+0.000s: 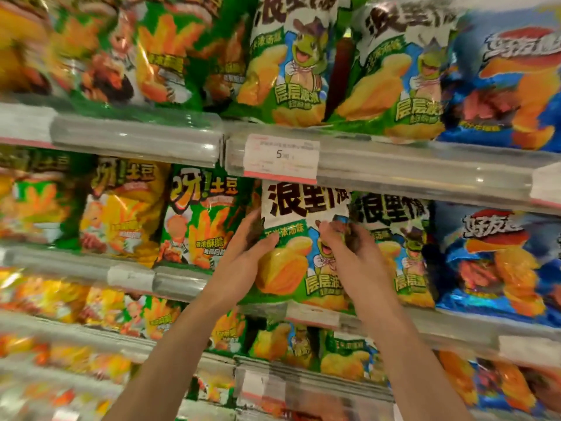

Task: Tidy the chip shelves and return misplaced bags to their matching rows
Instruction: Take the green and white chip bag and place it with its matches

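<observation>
I see both hands on the green-and-white chip bag (299, 238), upright on the 2nd shelf: left hand (255, 238) gripping its left edge, right hand (346, 238) pinching its front.

A white price label (280, 158) with a red lower edge sits in the clear plastic shelf-edge strip (136, 141), reading "5". More white labels, blurred and unreadable, sit in the strips of lower shelves (130, 278).
</observation>
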`<state>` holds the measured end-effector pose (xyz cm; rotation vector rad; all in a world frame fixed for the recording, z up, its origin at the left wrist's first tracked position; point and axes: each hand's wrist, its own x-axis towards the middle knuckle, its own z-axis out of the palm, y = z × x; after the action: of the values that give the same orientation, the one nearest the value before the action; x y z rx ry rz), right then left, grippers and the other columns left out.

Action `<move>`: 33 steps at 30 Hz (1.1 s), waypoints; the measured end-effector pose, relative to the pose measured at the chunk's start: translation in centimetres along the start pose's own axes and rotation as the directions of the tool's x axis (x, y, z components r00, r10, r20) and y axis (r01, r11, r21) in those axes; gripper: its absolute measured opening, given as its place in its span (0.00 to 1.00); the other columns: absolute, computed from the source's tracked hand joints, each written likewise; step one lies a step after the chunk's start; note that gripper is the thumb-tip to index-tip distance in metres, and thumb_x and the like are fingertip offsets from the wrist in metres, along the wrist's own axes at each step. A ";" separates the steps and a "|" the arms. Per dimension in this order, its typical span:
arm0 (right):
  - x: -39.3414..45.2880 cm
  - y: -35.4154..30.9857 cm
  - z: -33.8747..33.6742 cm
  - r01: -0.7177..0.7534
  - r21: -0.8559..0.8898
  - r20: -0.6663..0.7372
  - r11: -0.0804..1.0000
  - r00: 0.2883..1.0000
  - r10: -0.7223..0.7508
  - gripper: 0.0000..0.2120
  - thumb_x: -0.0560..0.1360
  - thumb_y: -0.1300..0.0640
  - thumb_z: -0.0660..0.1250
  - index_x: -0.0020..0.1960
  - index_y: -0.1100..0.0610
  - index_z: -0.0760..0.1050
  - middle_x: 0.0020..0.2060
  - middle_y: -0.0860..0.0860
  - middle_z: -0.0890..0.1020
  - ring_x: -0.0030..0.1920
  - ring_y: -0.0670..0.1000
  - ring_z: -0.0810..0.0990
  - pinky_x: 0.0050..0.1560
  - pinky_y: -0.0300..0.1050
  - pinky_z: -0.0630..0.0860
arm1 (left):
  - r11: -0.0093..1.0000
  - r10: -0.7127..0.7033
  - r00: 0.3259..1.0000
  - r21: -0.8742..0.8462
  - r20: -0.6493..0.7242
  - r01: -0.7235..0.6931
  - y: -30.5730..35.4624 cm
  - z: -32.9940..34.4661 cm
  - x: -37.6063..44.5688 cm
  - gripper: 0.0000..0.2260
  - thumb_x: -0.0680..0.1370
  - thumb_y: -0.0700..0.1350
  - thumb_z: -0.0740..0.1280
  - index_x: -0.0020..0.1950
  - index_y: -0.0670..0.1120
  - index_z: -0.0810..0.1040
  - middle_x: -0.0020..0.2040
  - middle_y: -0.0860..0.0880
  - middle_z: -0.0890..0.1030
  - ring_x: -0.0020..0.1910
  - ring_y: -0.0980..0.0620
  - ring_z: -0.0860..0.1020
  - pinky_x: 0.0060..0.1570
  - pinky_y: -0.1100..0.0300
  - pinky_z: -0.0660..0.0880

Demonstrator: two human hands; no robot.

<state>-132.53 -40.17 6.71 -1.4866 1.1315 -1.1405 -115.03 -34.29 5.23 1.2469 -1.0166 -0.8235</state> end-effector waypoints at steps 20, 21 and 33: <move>2.4 1.2 -2.0 0.378 -0.687 0.023 0.621 0.865 -0.501 0.23 0.81 0.48 0.65 0.73 0.54 0.69 0.68 0.53 0.75 0.67 0.53 0.75 0.66 0.53 0.75 | 0.862 0.152 0.985 0.478 0.077 -0.170 -3.0 1.1 3.6 0.29 0.84 0.58 0.58 0.80 0.69 0.47 0.84 0.51 0.53 0.79 0.47 0.61 0.77 0.41 0.62; 2.3 1.7 -2.7 0.367 -0.775 0.018 0.514 0.827 -0.563 0.23 0.80 0.49 0.65 0.73 0.56 0.71 0.70 0.55 0.74 0.70 0.56 0.72 0.69 0.57 0.72 | 0.847 0.166 0.983 0.500 0.077 -0.182 -3.2 1.4 3.6 0.29 0.84 0.58 0.57 0.81 0.68 0.46 0.84 0.50 0.52 0.81 0.47 0.59 0.78 0.42 0.60; 2.3 6.3 -4.2 0.060 -0.954 -0.124 0.293 0.812 -0.570 0.32 0.81 0.38 0.53 0.77 0.57 0.66 0.78 0.60 0.65 0.80 0.62 0.58 0.78 0.66 0.53 | 0.621 0.326 0.945 0.761 -0.031 -0.189 -4.7 3.2 3.6 0.28 0.85 0.57 0.51 0.84 0.53 0.50 0.74 0.38 0.65 0.70 0.36 0.71 0.62 0.43 0.74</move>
<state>-137.12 -43.96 1.47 -2.5329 2.1214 -1.1848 -116.56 -39.43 1.18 1.7705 -1.4277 -0.0138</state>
